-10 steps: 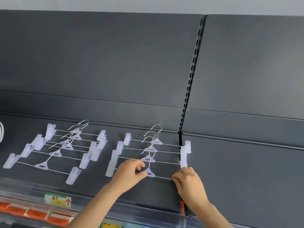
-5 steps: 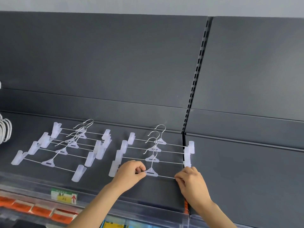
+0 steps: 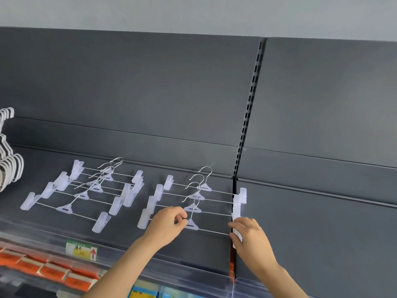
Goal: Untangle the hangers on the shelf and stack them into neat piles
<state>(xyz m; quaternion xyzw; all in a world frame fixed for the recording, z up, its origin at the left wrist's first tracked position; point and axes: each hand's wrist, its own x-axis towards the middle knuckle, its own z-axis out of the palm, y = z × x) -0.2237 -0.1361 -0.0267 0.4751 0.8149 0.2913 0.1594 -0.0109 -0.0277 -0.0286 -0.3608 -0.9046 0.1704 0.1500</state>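
Where the matte grey shelf (image 3: 129, 233) runs left of the slotted post (image 3: 247, 117), a fan of hangers (image 3: 86, 190) lies flat — thin wire bars, frosted plastic clips, steel hooks. Nearer the post lies a second fan (image 3: 200, 195). The left hand (image 3: 167, 224) pinches the front hanger (image 3: 193, 225) by its bar, and the right hand (image 3: 249, 235) curls round its end clip below the post — bare shelf lies right of it.

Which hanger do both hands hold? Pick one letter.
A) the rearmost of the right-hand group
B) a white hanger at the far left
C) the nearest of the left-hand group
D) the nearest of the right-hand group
D: the left hand pinches the nearest hanger beside its centre piece, and the right hand grips its right-end clip.
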